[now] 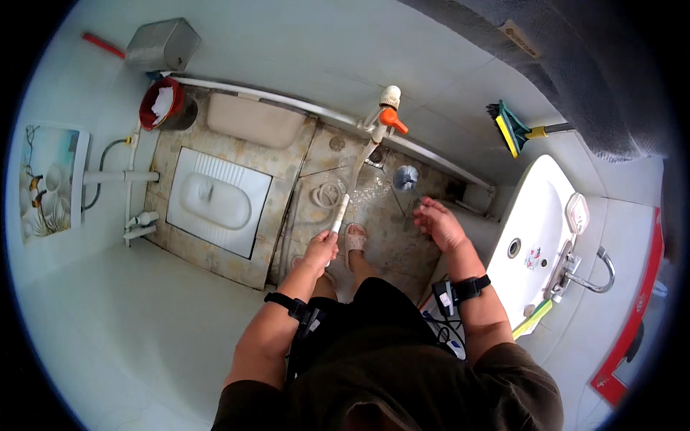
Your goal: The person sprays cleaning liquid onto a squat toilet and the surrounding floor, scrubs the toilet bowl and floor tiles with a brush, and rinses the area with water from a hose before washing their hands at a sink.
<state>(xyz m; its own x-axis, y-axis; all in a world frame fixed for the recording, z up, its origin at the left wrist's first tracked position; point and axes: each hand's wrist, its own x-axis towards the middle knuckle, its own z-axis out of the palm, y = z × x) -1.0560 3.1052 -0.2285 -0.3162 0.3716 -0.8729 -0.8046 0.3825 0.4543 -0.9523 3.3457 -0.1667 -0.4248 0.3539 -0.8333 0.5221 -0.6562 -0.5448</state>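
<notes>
One white tube (342, 212), left hand (321, 251) gripping, long axis forward, slightly rightward

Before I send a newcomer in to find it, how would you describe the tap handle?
Start at the long far wall, where a white pipe runs along the bottom. About midway along it, beyond the white tube in the left hand, stands a pale tap. The handle on that tap is bright orange, while the pipe and tap around it are pale.
</notes>
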